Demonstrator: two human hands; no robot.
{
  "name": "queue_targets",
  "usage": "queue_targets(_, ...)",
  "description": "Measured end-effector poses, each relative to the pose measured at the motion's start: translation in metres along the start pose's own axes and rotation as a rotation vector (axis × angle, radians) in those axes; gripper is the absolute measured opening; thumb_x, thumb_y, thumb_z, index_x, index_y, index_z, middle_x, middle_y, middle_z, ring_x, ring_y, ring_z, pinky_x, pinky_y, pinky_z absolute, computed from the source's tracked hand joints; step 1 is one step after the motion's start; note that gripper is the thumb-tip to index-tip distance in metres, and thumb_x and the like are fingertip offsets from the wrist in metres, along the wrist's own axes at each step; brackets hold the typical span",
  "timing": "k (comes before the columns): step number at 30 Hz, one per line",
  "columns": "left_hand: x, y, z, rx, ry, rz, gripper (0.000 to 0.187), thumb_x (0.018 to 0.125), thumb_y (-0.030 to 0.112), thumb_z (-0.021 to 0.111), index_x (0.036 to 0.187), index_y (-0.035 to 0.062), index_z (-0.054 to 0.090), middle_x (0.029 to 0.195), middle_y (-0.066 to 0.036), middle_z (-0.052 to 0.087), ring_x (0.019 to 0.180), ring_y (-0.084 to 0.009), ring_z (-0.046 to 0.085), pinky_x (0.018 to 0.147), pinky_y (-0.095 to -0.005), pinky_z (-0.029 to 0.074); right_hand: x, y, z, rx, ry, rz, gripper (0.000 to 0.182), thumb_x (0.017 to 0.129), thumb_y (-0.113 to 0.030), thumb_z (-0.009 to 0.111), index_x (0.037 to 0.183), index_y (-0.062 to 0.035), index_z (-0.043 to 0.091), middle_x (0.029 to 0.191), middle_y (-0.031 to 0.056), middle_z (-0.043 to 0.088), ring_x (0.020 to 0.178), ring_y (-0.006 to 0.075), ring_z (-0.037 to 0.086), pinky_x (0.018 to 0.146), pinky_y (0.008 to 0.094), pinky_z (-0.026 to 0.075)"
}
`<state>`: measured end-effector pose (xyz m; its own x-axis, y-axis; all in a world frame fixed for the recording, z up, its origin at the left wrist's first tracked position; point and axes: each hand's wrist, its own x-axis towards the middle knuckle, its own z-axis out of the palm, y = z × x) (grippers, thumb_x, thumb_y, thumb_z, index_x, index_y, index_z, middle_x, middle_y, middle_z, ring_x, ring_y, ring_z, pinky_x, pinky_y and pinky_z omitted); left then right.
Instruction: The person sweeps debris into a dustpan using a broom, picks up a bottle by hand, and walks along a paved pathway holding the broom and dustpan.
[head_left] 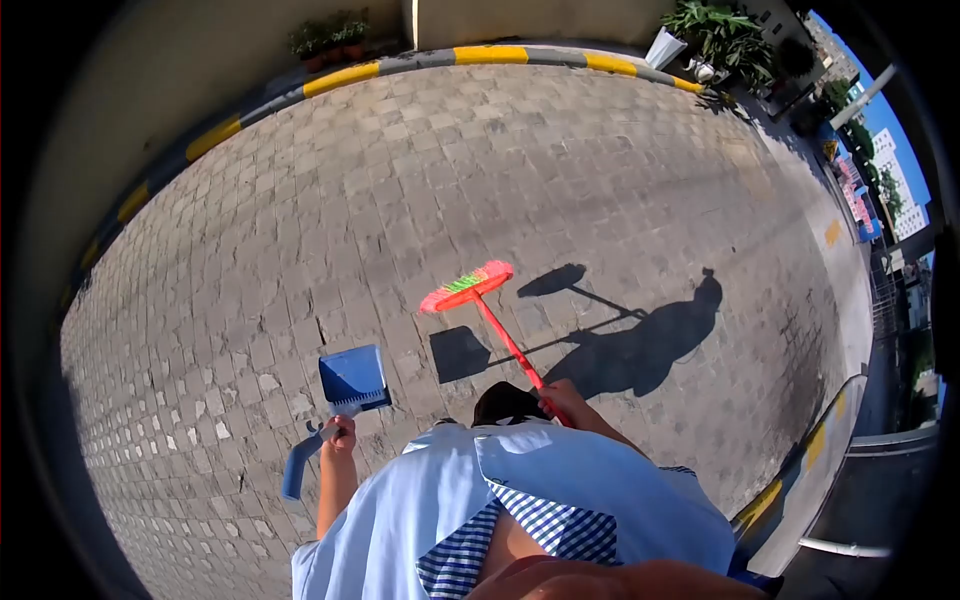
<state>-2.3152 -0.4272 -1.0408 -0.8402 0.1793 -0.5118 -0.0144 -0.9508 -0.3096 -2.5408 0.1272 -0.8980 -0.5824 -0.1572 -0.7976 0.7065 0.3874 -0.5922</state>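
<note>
My left hand [341,434] is closed around the grey upper part of a long-handled blue dustpan [352,374]. Its pan hangs ahead of the hand, and a blue curved handle end [294,470] sticks out beside my wrist. In my right hand [562,400] is the red stick of a broom [508,340], with the fingers wrapped round it. The broom head [467,287], with pink and green bristles, points away from me, apart from the dustpan. Shadows of both tools show on the paving, clear of the tools themselves.
Grey block paving [300,230] spreads out all around. A yellow and grey kerb [490,55] runs along a wall at the far side. Potted plants [330,40] stand by the wall, with a white planter [664,47] farther right. Another kerb [800,470] lies at lower right.
</note>
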Motion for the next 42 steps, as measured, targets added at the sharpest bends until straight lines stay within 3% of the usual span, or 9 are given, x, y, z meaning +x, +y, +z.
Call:
queue_targets(1, 0.033, 0.012, 0.027, 0.115, 0.069, 0.220, 0.008, 0.082, 0.010, 0.056, 0.081, 0.0031, 0.054, 0.074, -0.005, 0.057, 0.067, -0.0163, 0.060, 0.055, -0.0227, 0.052, 0.021, -0.016, 0.000, 0.008, 0.002, 0.015, 0.022, 0.084, -0.018, 0.060, 0.079, 0.0036, 0.060, 0.065, 0.0113, 0.061, 0.048, 0.0161, 0.057, 0.040, 0.0290, 0.045)
queue_targets(5, 0.173, 0.073, 0.140, -0.124, 0.348, 0.149, 0.008, 0.079, 0.009, 0.060, 0.077, 0.0033, 0.054, 0.071, -0.006, 0.055, 0.064, -0.0192, 0.059, 0.054, -0.0255, 0.054, 0.114, -0.122, -0.009, 0.118, 0.028, 0.037, 0.022, 0.080, -0.015, 0.061, 0.077, 0.0062, 0.064, 0.064, 0.0132, 0.063, 0.049, 0.0188, 0.059, 0.045, 0.0298, 0.046)
queue_targets(7, 0.238, 0.085, 0.188, -0.005, 0.341, 0.351, 0.010, 0.082, 0.003, 0.053, 0.075, -0.0009, 0.048, 0.066, -0.007, 0.052, 0.058, -0.0160, 0.056, 0.046, -0.0200, 0.055, 0.166, -0.175, -0.021, 0.105, 0.029, 0.043, 0.025, 0.080, -0.017, 0.066, 0.083, 0.0073, 0.063, 0.067, 0.0160, 0.063, 0.049, 0.0179, 0.058, 0.045, 0.0288, 0.046)
queue_targets(11, 0.340, 0.108, 0.299, -0.026, 0.284, 0.148, 0.007, 0.082, 0.003, 0.055, 0.082, -0.0021, 0.050, 0.073, -0.009, 0.054, 0.061, -0.0191, 0.058, 0.052, -0.0260, 0.056, 0.307, -0.271, -0.065, -0.292, 0.077, -0.114, 0.026, 0.079, -0.017, 0.066, 0.087, 0.0079, 0.064, 0.066, 0.0147, 0.063, 0.050, 0.0186, 0.059, 0.046, 0.0302, 0.047)
queue_targets(15, 0.459, 0.136, 0.392, -0.164, 0.271, 0.082, 0.013, 0.082, 0.004, 0.055, 0.088, -0.0049, 0.047, 0.074, -0.009, 0.054, 0.062, -0.0189, 0.057, 0.053, -0.0265, 0.056, 0.384, -0.394, -0.093, 0.068, 0.068, 0.027, 0.029, 0.080, -0.023, 0.066, 0.072, 0.0042, 0.065, 0.064, 0.0121, 0.063, 0.053, 0.0195, 0.061, 0.047, 0.0309, 0.048)
queue_targets(22, 0.700, 0.215, 0.531, 0.002, 0.285, 0.021, 0.008, 0.079, 0.003, 0.058, 0.078, -0.0010, 0.051, 0.073, -0.009, 0.055, 0.059, -0.0187, 0.057, 0.051, -0.0261, 0.055, 0.523, -0.571, -0.144, 0.206, 0.179, 0.079, 0.022, 0.081, -0.015, 0.063, 0.078, 0.0068, 0.064, 0.063, 0.0134, 0.061, 0.050, 0.0176, 0.058, 0.044, 0.0288, 0.046)
queue_targets(24, 0.785, 0.228, 0.573, 0.182, 0.429, 0.228, 0.012, 0.079, 0.005, 0.058, 0.071, 0.0019, 0.050, 0.067, -0.008, 0.054, 0.058, -0.0191, 0.058, 0.051, -0.0267, 0.055, 0.560, -0.620, -0.157, 0.215, 0.203, 0.089, 0.024, 0.081, -0.017, 0.064, 0.080, 0.0070, 0.065, 0.062, 0.0133, 0.061, 0.050, 0.0177, 0.058, 0.045, 0.0288, 0.046)
queue_targets(35, 1.168, 0.166, 0.860, 0.334, 0.626, -0.056, 0.012, 0.080, 0.007, 0.056, 0.069, 0.0032, 0.054, 0.063, -0.009, 0.056, 0.059, -0.0231, 0.060, 0.055, -0.0351, 0.057, 0.684, -0.830, -0.273, 0.491, 0.362, 0.236, 0.025, 0.082, -0.019, 0.064, 0.082, 0.0059, 0.062, 0.064, 0.0137, 0.062, 0.048, 0.0190, 0.058, 0.043, 0.0311, 0.046)
queue_targets(42, 1.401, 0.074, 0.961, 0.385, 0.493, -0.131, 0.010, 0.080, 0.007, 0.059, 0.075, 0.0000, 0.053, 0.064, -0.008, 0.054, 0.059, -0.0206, 0.057, 0.053, -0.0310, 0.053, 0.817, -0.905, -0.444, 0.584, 0.429, 0.202, 0.027, 0.079, -0.016, 0.066, 0.083, 0.0105, 0.061, 0.063, 0.0160, 0.062, 0.047, 0.0208, 0.058, 0.042, 0.0323, 0.045)
